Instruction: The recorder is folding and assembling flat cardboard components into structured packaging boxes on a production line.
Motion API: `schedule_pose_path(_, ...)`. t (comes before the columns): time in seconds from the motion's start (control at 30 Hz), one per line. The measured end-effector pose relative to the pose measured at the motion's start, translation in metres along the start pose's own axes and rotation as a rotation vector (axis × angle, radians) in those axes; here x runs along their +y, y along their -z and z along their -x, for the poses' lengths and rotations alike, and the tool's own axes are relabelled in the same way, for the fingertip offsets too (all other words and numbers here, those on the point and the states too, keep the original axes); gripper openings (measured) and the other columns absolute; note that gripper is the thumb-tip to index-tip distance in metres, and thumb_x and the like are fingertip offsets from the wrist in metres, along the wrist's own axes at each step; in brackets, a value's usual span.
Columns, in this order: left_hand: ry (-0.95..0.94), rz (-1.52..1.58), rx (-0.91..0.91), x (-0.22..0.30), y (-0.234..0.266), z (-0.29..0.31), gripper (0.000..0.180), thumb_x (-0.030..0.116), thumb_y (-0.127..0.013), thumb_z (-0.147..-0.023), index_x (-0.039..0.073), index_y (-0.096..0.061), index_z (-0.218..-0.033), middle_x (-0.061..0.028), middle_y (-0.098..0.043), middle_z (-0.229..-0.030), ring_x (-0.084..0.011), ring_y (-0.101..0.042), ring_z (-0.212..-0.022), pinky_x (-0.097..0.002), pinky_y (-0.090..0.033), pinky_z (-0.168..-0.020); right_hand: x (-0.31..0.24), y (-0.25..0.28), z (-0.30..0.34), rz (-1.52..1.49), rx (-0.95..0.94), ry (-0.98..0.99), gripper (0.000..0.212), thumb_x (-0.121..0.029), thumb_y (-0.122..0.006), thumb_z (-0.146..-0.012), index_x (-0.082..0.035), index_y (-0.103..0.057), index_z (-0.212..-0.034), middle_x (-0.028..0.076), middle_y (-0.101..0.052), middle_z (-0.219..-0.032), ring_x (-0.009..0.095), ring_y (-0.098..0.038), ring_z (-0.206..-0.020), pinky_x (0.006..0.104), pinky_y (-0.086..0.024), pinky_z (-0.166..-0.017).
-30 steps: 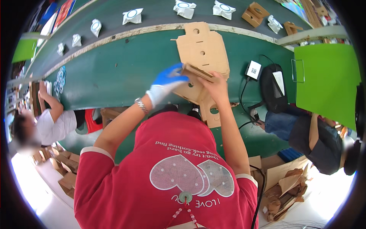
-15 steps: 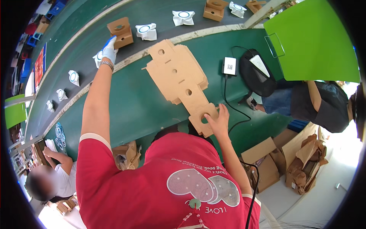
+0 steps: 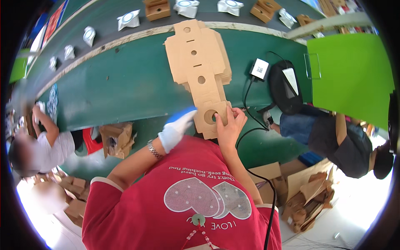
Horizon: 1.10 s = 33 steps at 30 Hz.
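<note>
A flat die-cut cardboard box blank [image 3: 199,62] lies on top of a stack, with round holes and slots along its length. Its narrow end reaches toward me over the table's near edge. My bare right hand [image 3: 230,127] pinches the right edge of that end, thumb by the large hole and fingers along the side. In a white glove with blue fingertips, my left hand [image 3: 175,130] comes up to the opposite edge, fingers stretched out. Whether those fingertips touch the cardboard, I cannot tell.
A belt [image 3: 108,33] along the far side carries white wrapped pieces [image 3: 128,20] and open boxes [image 3: 157,9]. To the right are a white device [image 3: 259,69] with a cable, a black case [image 3: 284,87] and a green panel [image 3: 354,71]. Co-workers sit at both sides.
My left hand has come back from the open box on the belt to the blank's near end. The right hand now grips the blank's edge, and the view has shifted.
</note>
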State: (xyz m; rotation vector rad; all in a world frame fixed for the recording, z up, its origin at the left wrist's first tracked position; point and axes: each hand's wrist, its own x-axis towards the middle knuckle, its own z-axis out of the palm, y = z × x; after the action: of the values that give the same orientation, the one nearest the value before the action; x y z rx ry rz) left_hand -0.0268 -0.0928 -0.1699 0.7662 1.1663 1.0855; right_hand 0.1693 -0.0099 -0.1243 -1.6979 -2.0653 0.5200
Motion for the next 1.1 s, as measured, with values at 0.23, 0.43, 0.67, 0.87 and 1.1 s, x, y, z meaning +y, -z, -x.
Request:
schedule_pose_path(0.23, 0.229, 0.093, 0.66, 0.066, -0.086, -0.008, 0.04, 0.026, -0.071, -0.092, 0.003, -0.057, -0.121, -0.0054, -0.061, -0.111, -0.0125, -0.057, -0.094, -0.0294, -0.048, -0.079, -0.001, 0.014, -0.003, -0.52, -0.366, -0.246, 0.04, -0.015, -0.075, -0.087, 0.004, -0.054, -0.116, 0.016, -0.058, -0.103, 0.031, -0.059, -0.101, 0.0386, -0.046, -0.091)
schedule_pose_path(0.43, 0.194, 0.409, 0.436, 0.076, -0.096, -0.012, 0.024, 0.025, -0.07, -0.093, 0.005, -0.066, -0.105, -0.0024, -0.064, -0.092, -0.0103, -0.059, -0.078, -0.0267, -0.047, -0.068, -0.005, 0.037, -0.028, -1.231, -0.852, -0.694, 0.036, -0.044, -0.058, -0.099, -0.012, -0.051, -0.083, -0.002, -0.045, -0.067, 0.011, -0.046, -0.063, 0.0257, -0.04, -0.06)
schedule_pose_path(0.67, 0.11, 0.766, 0.374, 0.129, -0.052, -0.026, 0.084, 0.064, -0.055, -0.093, -0.002, -0.042, -0.144, -0.0132, -0.059, -0.133, -0.0245, -0.056, -0.123, -0.038, -0.047, -0.102, -0.019, 0.088, -0.052, -1.735, -1.11, -0.717, 0.045, -0.045, -0.05, -0.103, -0.015, -0.044, -0.071, -0.003, -0.04, -0.06, 0.012, -0.04, -0.054, 0.0271, -0.038, -0.055)
schedule_pose_path(0.87, -0.2, 0.53, 0.35, 0.166, -0.011, -0.022, 0.054, 0.04, -0.061, -0.097, 0.0, -0.053, -0.134, -0.0126, -0.062, -0.129, -0.0261, -0.057, -0.121, -0.0389, -0.047, -0.1, -0.061, 0.123, -0.037, -1.368, -1.582, -0.246, 0.042, -0.042, -0.05, -0.103, -0.004, -0.059, -0.086, 0.011, -0.065, -0.085, 0.021, -0.065, -0.066, 0.0328, -0.054, -0.054)
schedule_pose_path(1.1, -0.525, -0.128, 0.485, 0.154, -0.006, -0.006, 0.027, 0.021, -0.063, -0.096, 0.008, -0.067, -0.12, -0.0067, -0.067, -0.119, -0.0185, -0.065, -0.107, -0.0352, -0.054, -0.087, -0.034, 0.11, -0.061, -1.711, -1.694, -0.217, 0.066, -0.055, -0.042, -0.102, 0.002, -0.051, -0.133, 0.021, -0.067, -0.114, 0.033, -0.07, -0.092, 0.0479, -0.06, -0.07)
